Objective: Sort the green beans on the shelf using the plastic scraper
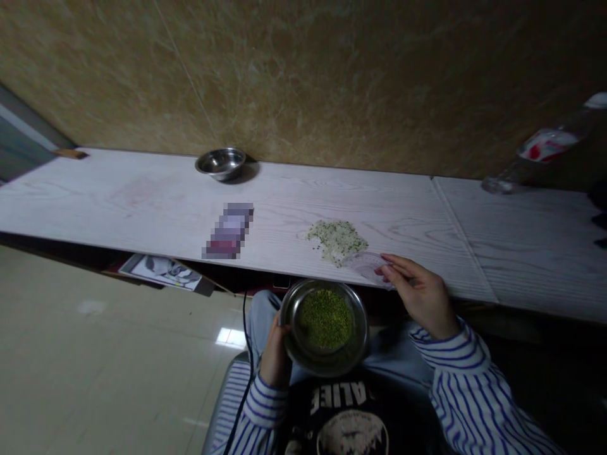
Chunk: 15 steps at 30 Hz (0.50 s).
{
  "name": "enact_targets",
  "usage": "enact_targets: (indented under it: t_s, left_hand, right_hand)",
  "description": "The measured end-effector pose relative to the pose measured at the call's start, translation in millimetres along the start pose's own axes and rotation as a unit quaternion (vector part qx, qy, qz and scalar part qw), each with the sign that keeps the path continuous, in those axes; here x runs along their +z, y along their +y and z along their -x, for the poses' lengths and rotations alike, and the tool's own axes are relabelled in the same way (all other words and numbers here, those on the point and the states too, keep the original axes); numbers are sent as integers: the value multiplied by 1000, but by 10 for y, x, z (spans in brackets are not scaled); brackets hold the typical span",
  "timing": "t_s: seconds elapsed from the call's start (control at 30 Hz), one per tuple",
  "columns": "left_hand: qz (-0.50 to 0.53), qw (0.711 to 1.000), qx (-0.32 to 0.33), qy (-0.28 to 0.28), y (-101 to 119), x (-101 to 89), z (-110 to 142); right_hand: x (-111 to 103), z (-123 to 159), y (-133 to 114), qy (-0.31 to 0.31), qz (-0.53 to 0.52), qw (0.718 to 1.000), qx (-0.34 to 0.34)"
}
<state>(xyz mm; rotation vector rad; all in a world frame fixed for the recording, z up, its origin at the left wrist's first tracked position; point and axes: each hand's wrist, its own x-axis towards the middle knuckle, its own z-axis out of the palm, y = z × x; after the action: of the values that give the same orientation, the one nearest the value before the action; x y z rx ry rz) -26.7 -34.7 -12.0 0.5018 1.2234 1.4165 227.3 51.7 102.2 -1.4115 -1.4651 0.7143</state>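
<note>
My left hand grips the rim of a steel bowl from the left, holding it over my lap just below the table edge. Green mung beans cover the bottom of the bowl. In my right hand, a clear, half-round plastic protractor is pinched between thumb and fingers. Its far edge meets the near side of a loose heap of white rice grains mixed with green beans on the table. Whether it touches the tabletop all along is hard to see.
A second steel bowl stands near the wall on the pale wooden table. Left of the heap lies a blurred-out flat object. A clear bottle stands at the right. Below the table, an open drawer juts out, and a black cable hangs down.
</note>
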Motion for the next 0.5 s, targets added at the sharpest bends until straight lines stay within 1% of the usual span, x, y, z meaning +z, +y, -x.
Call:
enact_targets:
  t_s: [0.1, 0.23, 0.37, 0.43, 0.5]
  left_hand:
    - [19, 999, -33, -23, 47, 47, -46]
    - [3, 999, -22, -23, 104, 84, -125]
    - [7, 999, -28, -44, 92, 137, -114]
    - [14, 999, -28, -36, 69, 165, -86]
    - [27, 999, -27, -9, 50, 180, -68]
  right_hand:
    - [-93, 16, 27, 23, -3, 1000, 16]
    - [-179, 15, 71, 49, -14, 998, 33]
    - [-234, -11, 128, 67, -38, 996, 53]
    - [-253, -37, 160, 71, -46, 995, 60]
    - [-263, -69, 192, 73, -50, 994, 63]
